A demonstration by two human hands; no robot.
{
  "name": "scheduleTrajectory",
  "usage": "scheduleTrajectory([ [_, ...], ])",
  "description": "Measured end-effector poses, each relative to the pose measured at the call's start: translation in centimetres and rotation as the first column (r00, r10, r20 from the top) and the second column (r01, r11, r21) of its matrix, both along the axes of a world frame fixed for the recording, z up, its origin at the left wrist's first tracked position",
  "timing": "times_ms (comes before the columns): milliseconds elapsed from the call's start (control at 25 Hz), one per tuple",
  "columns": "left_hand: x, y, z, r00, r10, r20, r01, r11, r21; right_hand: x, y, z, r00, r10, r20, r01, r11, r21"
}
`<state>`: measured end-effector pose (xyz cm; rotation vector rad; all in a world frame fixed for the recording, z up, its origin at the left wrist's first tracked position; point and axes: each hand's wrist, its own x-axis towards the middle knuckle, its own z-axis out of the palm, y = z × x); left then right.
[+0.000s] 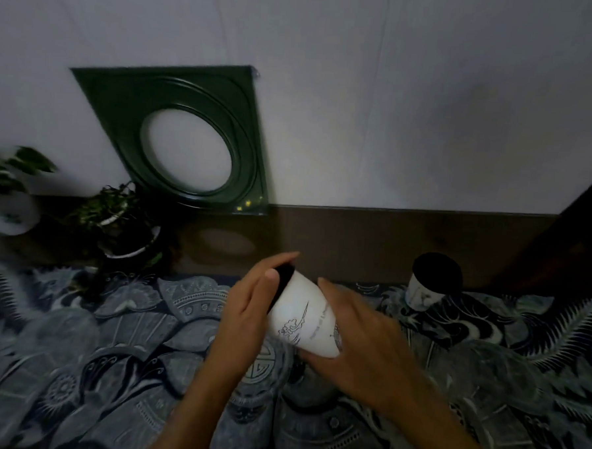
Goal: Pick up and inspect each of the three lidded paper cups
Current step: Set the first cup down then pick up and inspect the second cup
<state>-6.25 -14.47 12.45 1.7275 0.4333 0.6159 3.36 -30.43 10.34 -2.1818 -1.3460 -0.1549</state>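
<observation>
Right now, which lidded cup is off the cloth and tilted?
The white cup held between the left hand and right hand, black lid pointing up-left. The other cup stands upright at right.

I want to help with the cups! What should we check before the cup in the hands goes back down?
1. Both hands on the held cup: left hand at the lid end, right hand at the base. Ok.
2. Black lid on: ok.
3. Cup upright: not ok, tilted.
4. Second cup standing apart: ok.
5. Third cup in sight: cannot tell.
6. Patterned cloth flat below: cannot tell.
</observation>
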Motion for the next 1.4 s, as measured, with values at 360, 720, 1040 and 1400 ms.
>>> scheduleTrajectory([
  [360,-7.8,-6.7,5.2,0.987,0.090,0.136,-0.066,0.984,-0.168,-10.3,-6.9,8.4,0.995,-0.029,0.091,0.043,0.987,-0.155],
  [720,-11.2,-13.9,7.1,0.992,0.033,0.119,-0.024,0.997,-0.080,-12.9,-14.0,11.0,0.798,-0.026,-0.602,0.000,0.999,-0.043],
  [1040,-11.1,-17.4,9.3,0.985,0.119,0.128,-0.107,0.990,-0.097,-12.4,-17.8,12.0,0.531,0.105,-0.841,-0.034,0.994,0.103],
  [1400,-12.5,-18.3,10.3,0.985,-0.027,0.172,0.057,0.984,-0.170,-12.6,-20.3,13.4,0.329,0.214,-0.920,-0.077,0.977,0.200],
])
